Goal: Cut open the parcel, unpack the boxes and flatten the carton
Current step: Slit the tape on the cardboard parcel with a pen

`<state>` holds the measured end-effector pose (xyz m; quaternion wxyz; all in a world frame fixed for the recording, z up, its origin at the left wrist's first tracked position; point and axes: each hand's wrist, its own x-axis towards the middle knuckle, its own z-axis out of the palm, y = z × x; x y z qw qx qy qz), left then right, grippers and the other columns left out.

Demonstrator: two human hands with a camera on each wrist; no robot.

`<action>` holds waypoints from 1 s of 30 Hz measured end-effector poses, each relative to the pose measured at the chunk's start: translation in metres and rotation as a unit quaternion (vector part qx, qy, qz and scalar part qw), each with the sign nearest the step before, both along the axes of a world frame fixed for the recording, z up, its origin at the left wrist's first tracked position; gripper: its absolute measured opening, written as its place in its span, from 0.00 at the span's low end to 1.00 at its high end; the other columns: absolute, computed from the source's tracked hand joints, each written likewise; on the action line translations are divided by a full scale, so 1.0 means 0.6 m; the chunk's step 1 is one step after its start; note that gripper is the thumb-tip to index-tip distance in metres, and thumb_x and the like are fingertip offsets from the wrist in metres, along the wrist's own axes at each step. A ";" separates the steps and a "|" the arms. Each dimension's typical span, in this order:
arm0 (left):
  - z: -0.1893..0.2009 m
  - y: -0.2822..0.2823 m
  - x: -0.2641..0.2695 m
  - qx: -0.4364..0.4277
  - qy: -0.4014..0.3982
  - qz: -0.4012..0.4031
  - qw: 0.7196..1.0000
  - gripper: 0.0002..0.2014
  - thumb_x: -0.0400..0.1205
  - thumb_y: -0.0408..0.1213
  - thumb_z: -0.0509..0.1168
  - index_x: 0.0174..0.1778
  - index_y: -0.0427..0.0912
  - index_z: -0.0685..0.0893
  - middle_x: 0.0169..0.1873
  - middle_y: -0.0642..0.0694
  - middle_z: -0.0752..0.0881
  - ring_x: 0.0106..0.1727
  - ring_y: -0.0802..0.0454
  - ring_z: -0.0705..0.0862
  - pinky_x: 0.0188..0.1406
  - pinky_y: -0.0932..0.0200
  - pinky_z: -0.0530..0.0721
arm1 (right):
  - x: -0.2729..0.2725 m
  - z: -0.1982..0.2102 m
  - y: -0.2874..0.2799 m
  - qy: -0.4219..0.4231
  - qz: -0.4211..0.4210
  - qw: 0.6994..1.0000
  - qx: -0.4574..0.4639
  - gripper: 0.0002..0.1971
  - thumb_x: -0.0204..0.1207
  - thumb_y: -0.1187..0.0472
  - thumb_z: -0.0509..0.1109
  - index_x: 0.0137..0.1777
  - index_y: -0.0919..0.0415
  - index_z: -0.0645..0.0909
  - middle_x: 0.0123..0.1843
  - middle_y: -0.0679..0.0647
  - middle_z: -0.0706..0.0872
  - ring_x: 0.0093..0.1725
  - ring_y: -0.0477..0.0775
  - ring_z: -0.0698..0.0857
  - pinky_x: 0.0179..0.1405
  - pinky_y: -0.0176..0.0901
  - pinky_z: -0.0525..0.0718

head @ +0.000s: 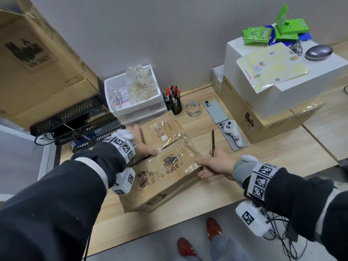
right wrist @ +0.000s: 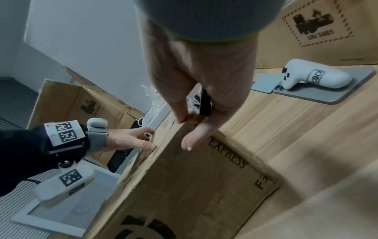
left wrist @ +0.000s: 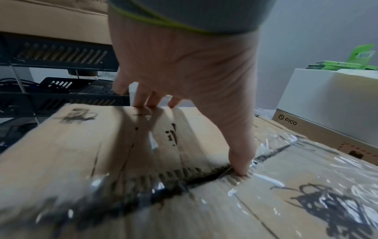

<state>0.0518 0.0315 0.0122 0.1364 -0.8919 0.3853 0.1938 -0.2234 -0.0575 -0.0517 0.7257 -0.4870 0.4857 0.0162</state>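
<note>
A brown cardboard parcel [head: 165,166] wrapped in clear tape lies on the wooden table [head: 273,161]. My left hand [head: 143,146] rests flat on its top near the far left edge, fingers straight. Its thumb presses at the centre seam [left wrist: 204,176], where a dark slit shows between the flaps. My right hand [head: 216,164] is at the parcel's right edge and pinches a slim black pen-like cutter [head: 213,142], which points up and away. In the right wrist view the cutter [right wrist: 205,103] sits between thumb and fingers, with the lower fingers against the parcel's side [right wrist: 194,194].
Behind the parcel stand a white drawer unit [head: 135,95], a pen cup [head: 174,104], a tape roll [head: 193,108], a phone [head: 216,110] and a white controller [head: 234,132]. A PICO carton [head: 263,127] with a white box is right. Black trays [head: 75,117] and a large carton [head: 37,63] are left.
</note>
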 end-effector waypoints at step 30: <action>0.032 0.150 0.053 0.131 0.013 -0.047 0.990 0.38 0.57 0.47 0.81 0.62 0.52 0.73 0.59 0.48 0.78 0.57 0.48 0.80 0.56 0.49 0.85 | 0.137 0.066 -0.020 0.249 0.321 0.908 -0.107 0.45 0.68 0.23 0.57 0.70 0.61 0.73 0.48 0.66 0.92 0.39 0.63 0.91 0.33 0.41 0.84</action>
